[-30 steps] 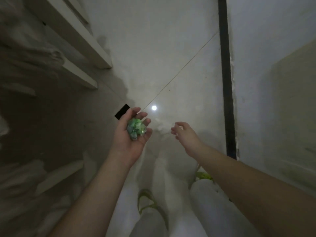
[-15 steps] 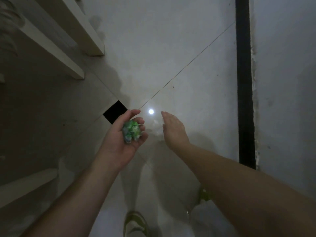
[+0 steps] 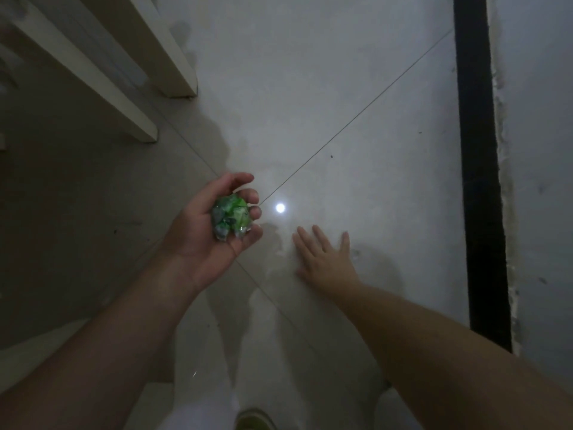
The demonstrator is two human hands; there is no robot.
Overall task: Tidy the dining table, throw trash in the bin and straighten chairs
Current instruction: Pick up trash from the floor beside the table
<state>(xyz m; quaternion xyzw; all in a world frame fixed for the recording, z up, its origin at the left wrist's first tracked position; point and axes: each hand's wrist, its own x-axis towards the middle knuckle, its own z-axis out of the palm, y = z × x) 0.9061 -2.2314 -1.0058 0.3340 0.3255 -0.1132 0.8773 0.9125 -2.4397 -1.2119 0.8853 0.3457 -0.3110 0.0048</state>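
Note:
My left hand (image 3: 206, 234) is palm up over the floor, its fingers curled around a crumpled green wrapper (image 3: 231, 219). My right hand (image 3: 324, 259) hangs to the right of it, flat, palm down, fingers spread, with nothing in it. No bin and no tabletop are in view; I look straight down at the tiled floor (image 3: 325, 88).
Two cream furniture legs (image 3: 167, 54) (image 3: 102, 88) stand at the upper left. A black strip (image 3: 479, 181) runs down the right side along a rough white wall (image 3: 539, 150). A lamp's reflection (image 3: 280, 208) shines on the tiles. My shoe (image 3: 254, 420) shows at the bottom.
The view has shifted, so the furniture legs look closer. My right hand has opened from loosely curled to flat with spread fingers. The left hand still holds the wrapper.

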